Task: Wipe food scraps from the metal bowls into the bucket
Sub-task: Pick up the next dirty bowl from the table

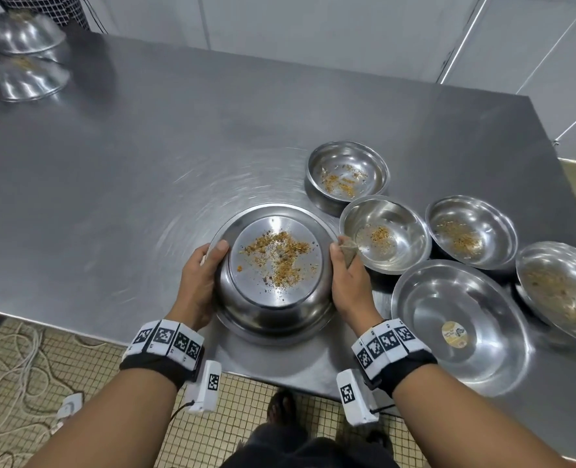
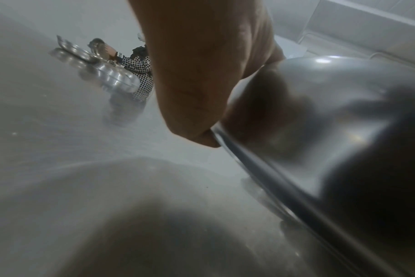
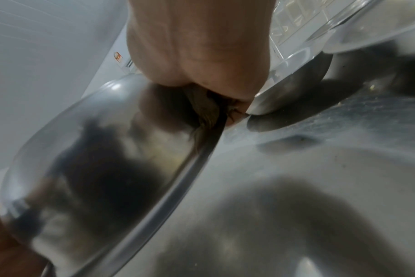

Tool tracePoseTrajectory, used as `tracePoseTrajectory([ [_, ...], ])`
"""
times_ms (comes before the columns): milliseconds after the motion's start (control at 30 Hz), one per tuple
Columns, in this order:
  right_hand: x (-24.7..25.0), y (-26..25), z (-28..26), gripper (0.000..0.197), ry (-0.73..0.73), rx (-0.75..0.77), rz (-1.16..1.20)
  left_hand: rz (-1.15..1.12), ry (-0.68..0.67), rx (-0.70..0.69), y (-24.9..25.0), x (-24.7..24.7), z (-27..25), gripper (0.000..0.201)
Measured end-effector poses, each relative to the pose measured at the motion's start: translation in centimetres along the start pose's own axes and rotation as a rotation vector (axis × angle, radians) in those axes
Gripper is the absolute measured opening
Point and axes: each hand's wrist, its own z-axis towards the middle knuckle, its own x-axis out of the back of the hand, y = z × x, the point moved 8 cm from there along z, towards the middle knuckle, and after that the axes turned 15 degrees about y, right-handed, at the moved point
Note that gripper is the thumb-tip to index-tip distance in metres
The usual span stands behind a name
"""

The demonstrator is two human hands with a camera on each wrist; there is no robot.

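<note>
A large metal bowl (image 1: pixel 274 265) sits upside down near the table's front edge, with orange-brown food scraps (image 1: pixel 279 255) scattered on its flat upturned base. My left hand (image 1: pixel 205 268) grips its left side, thumb up on the wall. My right hand (image 1: pixel 344 268) grips the right side and pinches a brownish cloth (image 1: pixel 347 251) against it. The left wrist view shows my left hand (image 2: pixel 197 75) curled at the rim of the bowl (image 2: pixel 332 112). The right wrist view shows the cloth (image 3: pixel 209 110) squeezed between my right hand (image 3: pixel 197 46) and the bowl (image 3: pixel 95 150). No bucket is in view.
Several upright bowls with scraps crowd the right: one behind (image 1: pixel 347 173), one touching my right hand (image 1: pixel 386 233), others (image 1: pixel 472 231) (image 1: pixel 563 292), and a stickered bowl (image 1: pixel 458 325). Inverted bowls (image 1: pixel 26 55) are stacked far left. The steel table (image 1: pixel 127 180) stretches left; cables (image 1: pixel 16 366) lie on the floor.
</note>
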Motion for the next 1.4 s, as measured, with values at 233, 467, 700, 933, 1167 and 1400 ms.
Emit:
tracePoseTrajectory([
  [233, 5.2, 0.0, 0.1, 0.062, 0.057, 0.051, -0.105, 0.008, -0.099, -0.038, 1.0, -3.8, -2.5, 0.062],
  [467, 14.3, 1.6, -1.0, 0.056, 0.175, 0.04, -0.089, 0.029, -0.229, -0.033, 0.4, -9.8, -7.6, 0.083],
  [700, 27.7, 7.6, -5.7, 0.092, 0.288, -0.063, -0.112, 0.12, -0.404, -0.035, -2.7, -17.8, -18.7, 0.085],
  [933, 42.4, 13.8, -12.8, 0.06, 0.488, -0.125, -0.064, 0.221, -0.57, -0.01, -8.2, -24.8, -32.5, 0.052],
  [1167, 52.5, 20.7, -19.7, 0.073, 0.618, -0.209, -0.088, 0.296, -0.668, 0.068, -14.7, -29.3, -43.0, 0.032],
  [1400, 57.0, 24.6, -23.6, 0.058, 0.666, -0.25, -0.168, 0.341, -0.74, 0.165, -19.6, -31.5, -47.4, 0.052],
])
